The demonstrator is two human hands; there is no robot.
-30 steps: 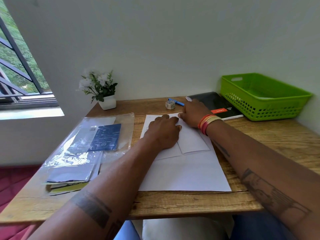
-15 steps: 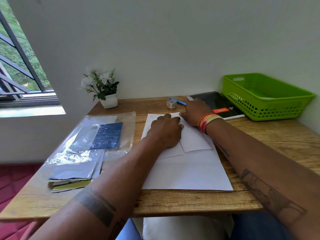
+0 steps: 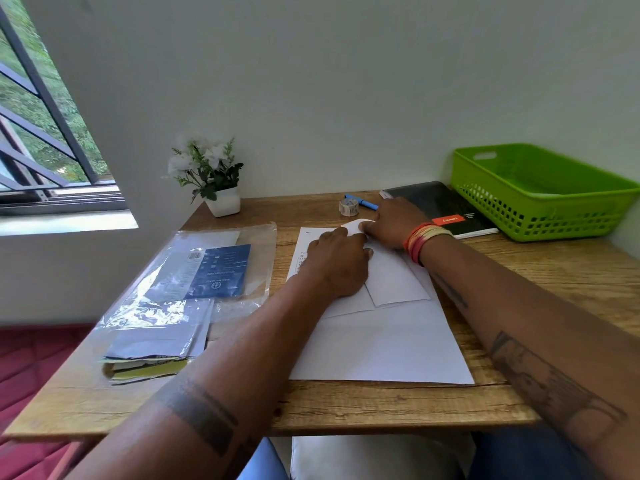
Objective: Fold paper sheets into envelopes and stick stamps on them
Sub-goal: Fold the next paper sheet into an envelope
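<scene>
Readable writing is scarce. The black notebook (image 3: pixel 440 207) at far right carries an orange label with white lettering, too small and inverted to read. A blue printed card (image 3: pixel 221 271) inside the clear plastic sleeve (image 3: pixel 180 289) on the left shows white text and a round emblem, upside down and illegible. A strip of small print runs along the left edge of the paper sheet (image 3: pixel 381 341), mostly hidden by the left hand (image 3: pixel 337 263).

Hidden or cut off: both forearms enter from the bottom edge, tattoos partly out of frame. The sleeve's glare masks its lower contents; a stack of bluish and yellow papers (image 3: pixel 149 362) sits under its near end. The green basket (image 3: pixel 540 192) is cropped at the right edge.

Paper sheet lies flat at the middle of the tabletop (image 3: pixel 381 407), with a smaller folded panel (image 3: pixel 394 282) over its far half. Left hand lies palm down on the fold, fingers lightly curved and pressing. Right hand (image 3: pixel 391 225), with an orange and red wristband (image 3: pixel 424 240), pinches a lifted far corner of the paper (image 3: pixel 356 225) between fingers and thumb.

Beyond the hands: a small roll of stamps or tape (image 3: pixel 349 206), which of the two unclear, just beside a blue pen (image 3: pixel 363 202). White potted flowers (image 3: pixel 211 174) stand at far left.
</scene>
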